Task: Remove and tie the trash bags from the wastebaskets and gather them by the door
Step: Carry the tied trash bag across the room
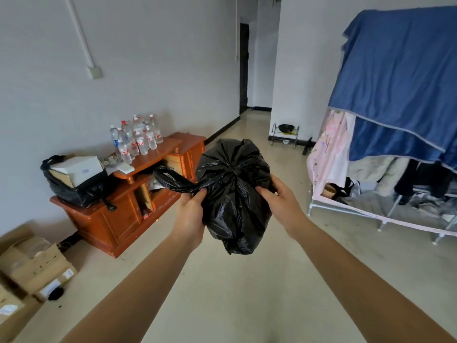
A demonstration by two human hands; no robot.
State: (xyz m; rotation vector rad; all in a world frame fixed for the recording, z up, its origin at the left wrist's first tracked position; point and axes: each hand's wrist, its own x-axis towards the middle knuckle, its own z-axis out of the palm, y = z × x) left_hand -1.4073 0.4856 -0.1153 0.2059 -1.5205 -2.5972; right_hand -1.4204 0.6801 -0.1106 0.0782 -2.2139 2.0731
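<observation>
A full black trash bag [232, 194] hangs in the air in front of me, its top gathered and twisted into a knot near the middle. My left hand [191, 211] pinches one twisted handle loop of the bag, which sticks out to the left. My right hand [277, 199] grips the bag's right side, fingers curled into the plastic. Both arms reach forward from the bottom of the view.
A low orange wooden cabinet [123, 206] stands left, bearing several water bottles [136, 137] and another black bag [74, 184] with boxes. Cardboard boxes [32, 266] lie at the lower left. A rack draped in blue cloth [395, 90] stands right. A hallway [254, 115] opens ahead.
</observation>
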